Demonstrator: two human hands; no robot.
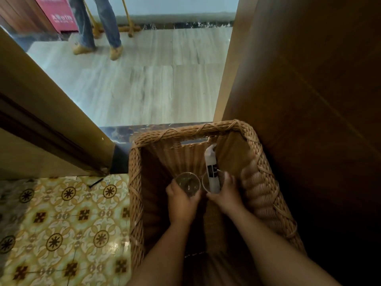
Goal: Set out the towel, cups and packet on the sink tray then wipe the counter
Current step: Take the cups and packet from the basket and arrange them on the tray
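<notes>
Both my hands reach down into a tall wicker basket (257, 182) on the floor. My left hand (181, 201) grips a clear glass cup (187, 182) by its side. My right hand (226, 195) holds a second clear cup (206, 183), and a long white packet (212, 168) with a dark label stands upright in it, leaning toward the basket's far wall. No towel, sink tray or counter is in view.
A dark wooden door or panel (309, 79) stands right of the basket. A wooden door frame (41, 112) runs along the left. Patterned yellow tiles (61, 223) lie lower left. Beyond the threshold, a person's legs (99, 27) stand on pale flooring.
</notes>
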